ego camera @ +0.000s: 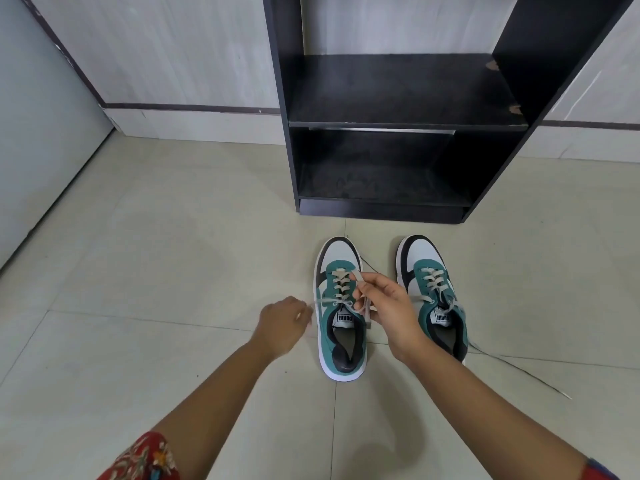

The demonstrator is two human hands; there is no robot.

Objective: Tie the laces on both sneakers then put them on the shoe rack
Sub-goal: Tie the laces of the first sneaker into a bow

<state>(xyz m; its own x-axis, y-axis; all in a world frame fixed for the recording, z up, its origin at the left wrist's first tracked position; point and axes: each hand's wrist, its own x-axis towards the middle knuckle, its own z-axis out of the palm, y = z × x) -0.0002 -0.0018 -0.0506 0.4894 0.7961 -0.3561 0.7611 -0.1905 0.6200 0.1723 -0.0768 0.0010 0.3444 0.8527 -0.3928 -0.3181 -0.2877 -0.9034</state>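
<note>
Pale tiled floor (173, 254), head view. Black shoe rack (398, 95) against the wall, top cut off by the frame edge, shelves bare. Two teal, white and black sneakers on the floor before it, toes toward the rack. Left sneaker (341, 348): tongue label reads "PUMA", seen inverted. Right sneaker (424, 258): same label, heel hidden behind the right wrist; laces loose. Right hand (388, 306) pinches a grey lace (358, 277) loop over the left sneaker. Left hand (282, 323) curled beside that shoe; whether it grips the other lace end cannot be told.
</note>
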